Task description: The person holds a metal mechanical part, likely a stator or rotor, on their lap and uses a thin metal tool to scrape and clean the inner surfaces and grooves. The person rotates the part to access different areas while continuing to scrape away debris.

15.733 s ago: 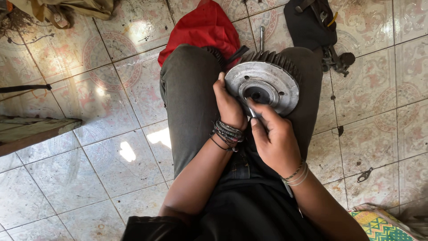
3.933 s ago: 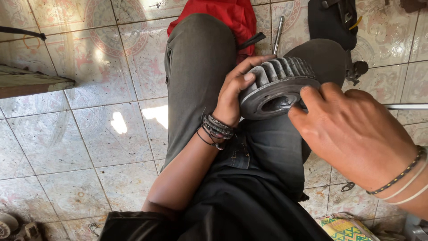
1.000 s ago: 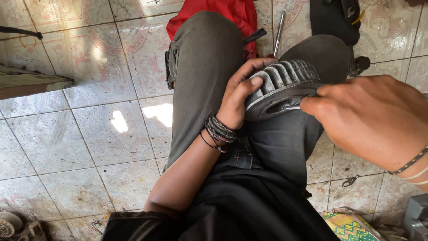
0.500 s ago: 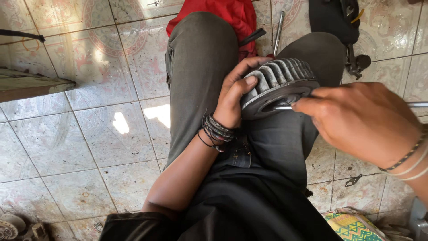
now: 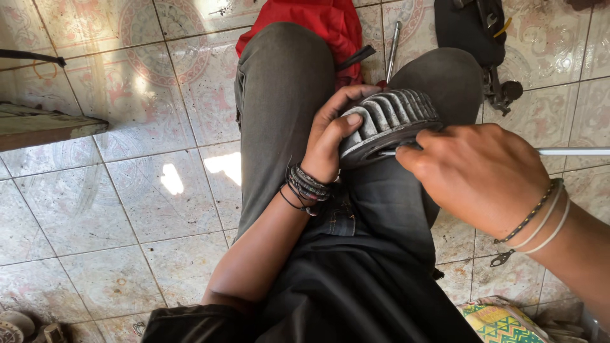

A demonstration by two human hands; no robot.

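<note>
A round grey metal part with ribbed fins (image 5: 393, 117) rests tilted on my right thigh, fins facing up and away. My left hand (image 5: 330, 136) grips its left edge, thumb on the fins. My right hand (image 5: 473, 174) is closed around a thin metal rod tool (image 5: 572, 152) whose tip touches the part's rim at the right side. The rod's handle end runs off to the right. Both wrists wear bracelets.
I sit on a patterned tiled floor (image 5: 127, 190) with my knees up. A red cloth (image 5: 311, 22) and a screwdriver (image 5: 393, 41) lie past my knees. A black tool bag (image 5: 473, 28) sits at top right, a wooden plank (image 5: 44, 127) at left.
Over the last second my right hand shifted slightly lower and the rod's tip settled against the part's rim. Far earlier the part lay flat face-up; now its finned side shows.
</note>
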